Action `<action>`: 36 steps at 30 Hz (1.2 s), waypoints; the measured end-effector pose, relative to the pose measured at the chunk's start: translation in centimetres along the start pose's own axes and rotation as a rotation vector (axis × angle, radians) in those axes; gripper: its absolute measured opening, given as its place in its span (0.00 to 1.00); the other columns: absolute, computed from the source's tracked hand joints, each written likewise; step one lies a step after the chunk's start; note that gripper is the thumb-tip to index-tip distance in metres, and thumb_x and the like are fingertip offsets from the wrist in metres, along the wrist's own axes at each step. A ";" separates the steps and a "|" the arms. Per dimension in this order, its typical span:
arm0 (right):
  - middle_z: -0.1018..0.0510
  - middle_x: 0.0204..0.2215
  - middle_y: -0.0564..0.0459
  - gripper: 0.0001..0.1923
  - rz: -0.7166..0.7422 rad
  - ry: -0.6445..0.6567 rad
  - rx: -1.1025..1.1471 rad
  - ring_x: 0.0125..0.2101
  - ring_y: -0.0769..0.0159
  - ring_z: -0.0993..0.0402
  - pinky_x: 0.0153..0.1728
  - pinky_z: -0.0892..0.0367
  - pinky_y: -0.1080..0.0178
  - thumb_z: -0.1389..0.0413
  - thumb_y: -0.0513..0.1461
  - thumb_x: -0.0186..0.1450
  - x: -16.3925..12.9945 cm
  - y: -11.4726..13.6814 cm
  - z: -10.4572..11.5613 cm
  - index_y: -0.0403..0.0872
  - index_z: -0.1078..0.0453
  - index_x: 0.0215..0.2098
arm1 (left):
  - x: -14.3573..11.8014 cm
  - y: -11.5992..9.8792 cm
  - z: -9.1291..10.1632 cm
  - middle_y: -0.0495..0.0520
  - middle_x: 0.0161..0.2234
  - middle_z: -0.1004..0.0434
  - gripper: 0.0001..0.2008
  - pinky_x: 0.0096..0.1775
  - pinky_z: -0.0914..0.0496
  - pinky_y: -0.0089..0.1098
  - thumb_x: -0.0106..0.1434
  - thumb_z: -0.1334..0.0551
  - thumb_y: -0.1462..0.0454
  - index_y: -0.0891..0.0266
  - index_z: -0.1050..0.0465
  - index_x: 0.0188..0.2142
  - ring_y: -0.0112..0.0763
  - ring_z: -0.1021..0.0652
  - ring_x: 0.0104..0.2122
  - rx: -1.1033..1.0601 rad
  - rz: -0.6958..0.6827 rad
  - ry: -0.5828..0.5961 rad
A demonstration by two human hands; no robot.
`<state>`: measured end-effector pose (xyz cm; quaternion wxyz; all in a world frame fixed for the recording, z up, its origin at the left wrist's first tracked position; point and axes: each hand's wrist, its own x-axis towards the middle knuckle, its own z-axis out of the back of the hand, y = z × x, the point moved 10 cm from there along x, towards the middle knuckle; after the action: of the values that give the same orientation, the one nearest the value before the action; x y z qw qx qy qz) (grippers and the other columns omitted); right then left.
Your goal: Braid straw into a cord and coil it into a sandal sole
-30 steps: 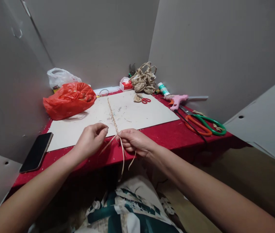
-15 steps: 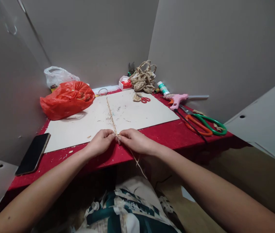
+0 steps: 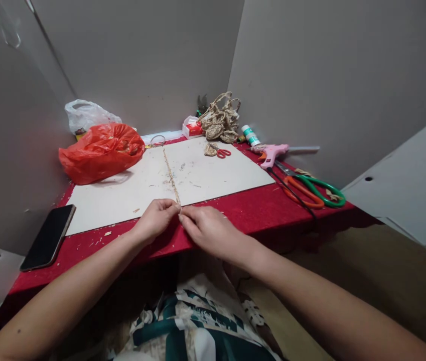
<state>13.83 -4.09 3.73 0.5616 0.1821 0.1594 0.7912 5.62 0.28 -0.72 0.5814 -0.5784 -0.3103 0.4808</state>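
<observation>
A thin braided straw cord (image 3: pixel 170 174) runs from the back of a white board (image 3: pixel 205 173) toward me across the red table (image 3: pixel 258 210). My left hand (image 3: pixel 156 219) and my right hand (image 3: pixel 207 229) meet at the cord's near end, above the table's front edge. Both pinch that end between thumb and fingers, fingertips almost touching. The loose strands are hidden under my right hand.
A black phone (image 3: pixel 48 236) lies at the front left. A red plastic bag (image 3: pixel 101 152) and a white bag (image 3: pixel 87 115) sit at the back left. A jute rope bundle (image 3: pixel 220 120), small red scissors (image 3: pixel 222 152), a pink glue gun (image 3: pixel 273 152) and large orange and green scissors (image 3: pixel 312 189) lie to the right.
My hands have come together at the cord's near end. The loose strands that hung below the table edge are no longer visible. My right hand has dropped slightly toward me.
</observation>
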 end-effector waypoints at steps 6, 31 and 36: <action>0.21 0.28 0.44 0.16 0.052 0.072 -0.196 0.25 0.60 0.26 0.26 0.47 0.62 0.59 0.38 0.69 -1.7 2.0 -2.5 0.44 0.29 0.39 | -0.7 0.8 -0.6 0.38 0.12 0.51 0.09 0.17 0.60 0.24 0.55 0.40 0.60 0.65 0.32 0.25 0.15 0.52 0.12 -0.215 0.104 0.028; 0.46 0.06 0.64 0.15 -0.338 0.139 1.121 0.09 0.79 0.59 0.12 0.65 0.68 0.48 0.40 0.62 2.7 -3.3 -5.0 0.45 0.35 0.18 | -2.7 -3.8 1.0 0.53 0.23 0.28 0.14 0.30 0.41 0.29 0.64 0.47 0.60 0.63 0.28 0.28 0.30 0.31 0.23 0.814 -0.319 -0.046; 0.49 0.05 0.65 0.17 -0.372 0.093 1.240 0.09 0.79 0.60 0.11 0.64 0.69 0.46 0.41 0.61 2.2 -2.9 -5.5 0.47 0.41 0.16 | -4.6 -3.6 -0.8 0.57 0.26 0.26 0.11 0.28 0.43 0.30 0.64 0.48 0.64 0.62 0.27 0.37 0.34 0.30 0.23 1.207 -0.343 -0.108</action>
<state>13.02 -1.38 -2.18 0.4726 0.4073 0.6397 0.4489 5.52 -3.78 3.60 0.8579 -0.0651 -0.1015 0.4995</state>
